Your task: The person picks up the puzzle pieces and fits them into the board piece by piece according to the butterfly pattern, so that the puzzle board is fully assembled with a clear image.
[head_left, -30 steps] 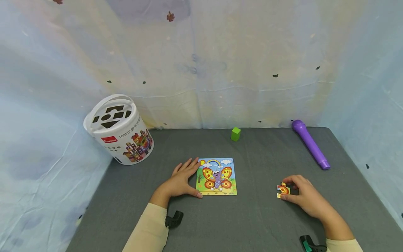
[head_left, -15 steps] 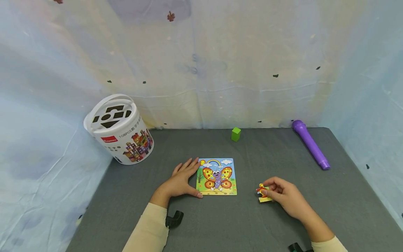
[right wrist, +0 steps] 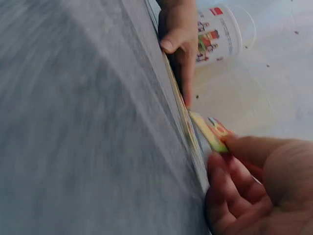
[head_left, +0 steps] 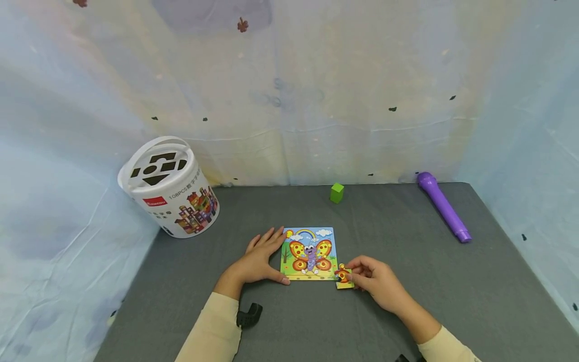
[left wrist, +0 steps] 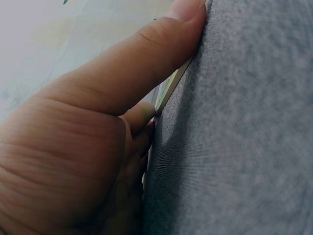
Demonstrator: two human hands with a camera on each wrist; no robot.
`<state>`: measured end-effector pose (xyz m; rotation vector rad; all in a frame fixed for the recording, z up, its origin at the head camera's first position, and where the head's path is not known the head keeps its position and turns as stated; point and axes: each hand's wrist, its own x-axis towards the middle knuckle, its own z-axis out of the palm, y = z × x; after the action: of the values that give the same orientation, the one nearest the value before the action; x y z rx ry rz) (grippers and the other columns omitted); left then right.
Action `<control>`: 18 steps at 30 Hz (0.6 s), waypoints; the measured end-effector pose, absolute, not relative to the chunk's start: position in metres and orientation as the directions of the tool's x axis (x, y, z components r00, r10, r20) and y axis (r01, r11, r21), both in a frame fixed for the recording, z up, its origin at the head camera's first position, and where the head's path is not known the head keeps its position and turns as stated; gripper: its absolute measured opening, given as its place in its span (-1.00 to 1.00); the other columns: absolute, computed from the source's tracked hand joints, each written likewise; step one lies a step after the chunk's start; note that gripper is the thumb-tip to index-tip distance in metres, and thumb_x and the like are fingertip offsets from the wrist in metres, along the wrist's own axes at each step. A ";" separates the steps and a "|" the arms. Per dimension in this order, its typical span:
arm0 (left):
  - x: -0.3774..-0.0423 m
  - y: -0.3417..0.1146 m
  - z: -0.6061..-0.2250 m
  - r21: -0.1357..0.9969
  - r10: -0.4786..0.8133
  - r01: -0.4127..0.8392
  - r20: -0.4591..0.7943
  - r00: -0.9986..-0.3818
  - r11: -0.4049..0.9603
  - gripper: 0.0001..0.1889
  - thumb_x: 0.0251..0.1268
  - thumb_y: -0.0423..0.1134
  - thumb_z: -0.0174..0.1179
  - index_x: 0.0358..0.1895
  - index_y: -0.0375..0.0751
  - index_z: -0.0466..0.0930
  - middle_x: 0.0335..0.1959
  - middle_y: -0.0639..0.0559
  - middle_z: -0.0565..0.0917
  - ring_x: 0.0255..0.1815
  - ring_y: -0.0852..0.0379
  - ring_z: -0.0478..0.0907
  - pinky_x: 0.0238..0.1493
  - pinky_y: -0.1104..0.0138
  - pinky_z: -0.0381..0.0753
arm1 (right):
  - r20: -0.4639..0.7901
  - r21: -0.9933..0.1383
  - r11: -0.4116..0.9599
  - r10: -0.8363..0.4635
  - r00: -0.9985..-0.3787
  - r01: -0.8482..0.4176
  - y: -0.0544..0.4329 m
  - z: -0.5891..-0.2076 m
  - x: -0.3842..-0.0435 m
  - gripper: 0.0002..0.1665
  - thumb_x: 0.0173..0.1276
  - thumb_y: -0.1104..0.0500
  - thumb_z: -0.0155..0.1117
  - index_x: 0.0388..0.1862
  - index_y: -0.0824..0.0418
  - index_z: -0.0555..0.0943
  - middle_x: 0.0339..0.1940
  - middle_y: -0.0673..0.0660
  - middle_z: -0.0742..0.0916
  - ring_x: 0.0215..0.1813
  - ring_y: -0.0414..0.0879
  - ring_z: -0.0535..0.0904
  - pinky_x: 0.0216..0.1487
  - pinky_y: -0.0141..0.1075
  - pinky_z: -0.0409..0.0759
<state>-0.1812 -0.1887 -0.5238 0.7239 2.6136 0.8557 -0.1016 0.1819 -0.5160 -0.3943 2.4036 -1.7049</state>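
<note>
A square butterfly puzzle board [head_left: 311, 251] lies flat on the grey cloth. My left hand [head_left: 258, 260] spreads along its left side, fingertips at the upper left corner and thumb at the lower edge. In the left wrist view, the thumb [left wrist: 146, 54] lies low over the cloth beside the board's thin edge. My right hand [head_left: 379, 282] pinches a red and yellow jigsaw piece [head_left: 342, 282] between thumb and fingers, at the board's lower right corner. The right wrist view shows this jigsaw piece [right wrist: 212, 134] tilted, close over the board's edge.
A white lidded bucket [head_left: 174, 188] with shape holes stands at the back left. Behind the board sits a green block [head_left: 336, 193]. A purple microphone-shaped stick [head_left: 444, 207] lies at the right. Patterned fabric [head_left: 289, 90] hangs along the table's back edge.
My right hand has carried the jigsaw piece leftward over the cloth, from well right of the board to its lower right corner. The left hand keeps its place.
</note>
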 end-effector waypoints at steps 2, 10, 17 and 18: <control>-0.181 -0.188 -0.523 0.623 0.548 0.371 -0.112 -0.829 0.688 0.40 -0.02 0.31 0.70 0.82 0.01 0.00 0.82 0.11 -0.12 0.80 0.03 -0.34 0.66 -0.10 -0.42 | 0.024 -0.941 0.317 -0.288 -0.957 -0.119 0.176 -0.516 -0.104 -0.82 0.58 0.22 0.45 0.06 0.26 0.76 -0.27 0.10 0.75 -0.36 0.02 0.68 -0.35 -0.20 0.70; -0.180 -0.187 -0.519 0.628 0.552 0.372 -0.111 -0.827 0.684 0.40 -0.04 0.28 0.73 0.82 -0.04 0.02 0.82 0.06 -0.10 0.80 -0.02 -0.32 0.66 -0.14 -0.41 | 0.015 -0.969 0.235 -0.237 -0.971 -0.072 0.152 -0.517 -0.117 -0.80 0.59 0.32 0.40 0.09 0.40 0.73 -0.26 0.21 0.76 -0.32 0.04 0.76 -0.30 -0.18 0.79; -0.180 -0.187 -0.520 0.629 0.551 0.374 -0.105 -0.828 0.681 0.40 -0.03 0.28 0.72 0.82 -0.05 0.03 0.82 0.05 -0.09 0.80 -0.04 -0.32 0.65 -0.16 -0.42 | -0.012 -0.981 0.194 -0.209 -0.978 -0.029 0.137 -0.518 -0.124 -0.79 0.55 0.37 0.41 0.05 0.47 0.68 -0.31 0.23 0.77 -0.34 0.10 0.77 -0.33 -0.16 0.80; -0.180 -0.187 -0.520 0.630 0.551 0.373 -0.106 -0.828 0.682 0.40 -0.03 0.28 0.72 0.82 -0.05 0.02 0.82 0.05 -0.09 0.80 -0.03 -0.32 0.65 -0.16 -0.42 | -0.017 -0.981 0.194 -0.204 -0.979 -0.023 0.135 -0.518 -0.125 -0.80 0.54 0.37 0.42 0.05 0.47 0.68 -0.31 0.22 0.77 -0.34 0.10 0.78 -0.34 -0.16 0.80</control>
<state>-0.1799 -0.1874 -0.5204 0.7351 2.6080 0.8836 -0.1247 0.1353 -0.5182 -0.2218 2.3119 -1.8955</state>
